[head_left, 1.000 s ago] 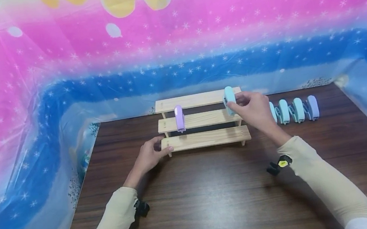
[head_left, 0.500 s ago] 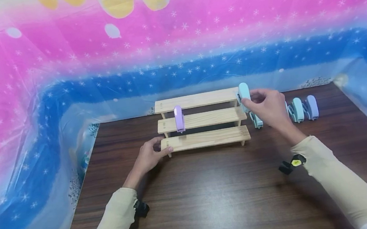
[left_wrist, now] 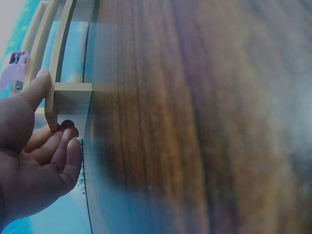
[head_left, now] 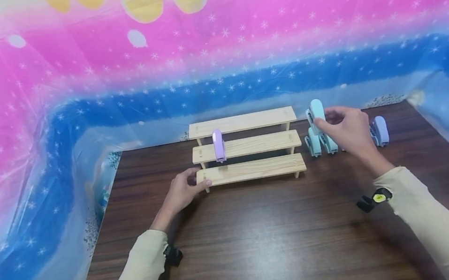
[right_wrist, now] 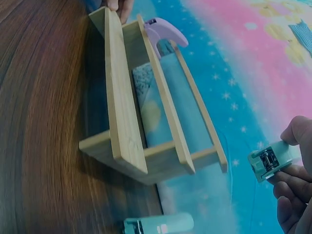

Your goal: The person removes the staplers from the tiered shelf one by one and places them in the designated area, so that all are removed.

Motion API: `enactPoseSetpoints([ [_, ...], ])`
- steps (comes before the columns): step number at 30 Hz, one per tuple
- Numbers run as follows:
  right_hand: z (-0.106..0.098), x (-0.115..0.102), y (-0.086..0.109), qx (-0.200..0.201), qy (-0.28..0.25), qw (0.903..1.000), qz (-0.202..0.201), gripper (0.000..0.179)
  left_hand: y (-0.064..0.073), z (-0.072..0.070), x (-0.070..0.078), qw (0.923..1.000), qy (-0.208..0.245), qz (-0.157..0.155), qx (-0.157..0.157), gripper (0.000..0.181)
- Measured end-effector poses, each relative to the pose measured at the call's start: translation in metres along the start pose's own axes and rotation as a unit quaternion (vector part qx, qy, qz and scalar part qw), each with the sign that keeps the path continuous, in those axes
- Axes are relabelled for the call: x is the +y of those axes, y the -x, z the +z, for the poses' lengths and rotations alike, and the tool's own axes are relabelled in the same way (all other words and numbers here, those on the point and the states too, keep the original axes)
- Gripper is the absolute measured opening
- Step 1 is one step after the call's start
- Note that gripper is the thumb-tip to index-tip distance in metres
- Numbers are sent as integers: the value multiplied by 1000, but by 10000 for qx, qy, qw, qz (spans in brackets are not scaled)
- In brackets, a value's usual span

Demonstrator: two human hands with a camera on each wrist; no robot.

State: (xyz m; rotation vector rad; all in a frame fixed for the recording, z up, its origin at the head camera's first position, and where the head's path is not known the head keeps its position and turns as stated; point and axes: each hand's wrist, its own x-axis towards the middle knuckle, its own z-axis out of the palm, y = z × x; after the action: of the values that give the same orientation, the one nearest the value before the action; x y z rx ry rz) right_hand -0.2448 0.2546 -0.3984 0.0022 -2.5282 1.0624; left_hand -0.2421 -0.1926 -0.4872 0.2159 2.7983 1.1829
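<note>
A three-tier wooden rack (head_left: 254,170) stands on the table, and my left hand (head_left: 181,190) holds the left end of its lowest board. In the left wrist view the thumb lies over the board (left_wrist: 57,53) and the fingers curl beneath. A lilac stapler (head_left: 218,145) rests on the middle board, towards the left. My right hand (head_left: 348,130) pinches a mint-green stapler (head_left: 316,116), lifted right of the rack. In the right wrist view, thumb and fingers grip this stapler (right_wrist: 270,161), its open end facing the camera.
Mint-green staplers (head_left: 313,143) stand in a row on the table right of the rack, partly hidden by my right hand. At the row's right end is a bluish-lilac stapler (head_left: 380,131). A patterned cloth (head_left: 218,89) hangs behind the brown table (head_left: 257,230).
My right hand has moved right with the mint-green stapler, away from the rack to above the row of staplers. The left hand has stayed on the lowest board.
</note>
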Motion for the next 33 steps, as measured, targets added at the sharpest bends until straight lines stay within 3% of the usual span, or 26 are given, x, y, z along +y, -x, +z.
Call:
enactPoseSetpoints([
  [21, -39, 51, -3, 252, 490, 9980, 296, 57, 0, -1, 0, 10000, 0, -38, -53, 68],
  [28, -53, 67, -4, 371, 640, 9969, 255, 52, 1, -1, 0, 10000, 20, -50, -40, 68],
  [33, -64, 80, -5, 334, 582, 9967, 468, 57, 1, -1, 1, 10000, 24, -19, -39, 68],
])
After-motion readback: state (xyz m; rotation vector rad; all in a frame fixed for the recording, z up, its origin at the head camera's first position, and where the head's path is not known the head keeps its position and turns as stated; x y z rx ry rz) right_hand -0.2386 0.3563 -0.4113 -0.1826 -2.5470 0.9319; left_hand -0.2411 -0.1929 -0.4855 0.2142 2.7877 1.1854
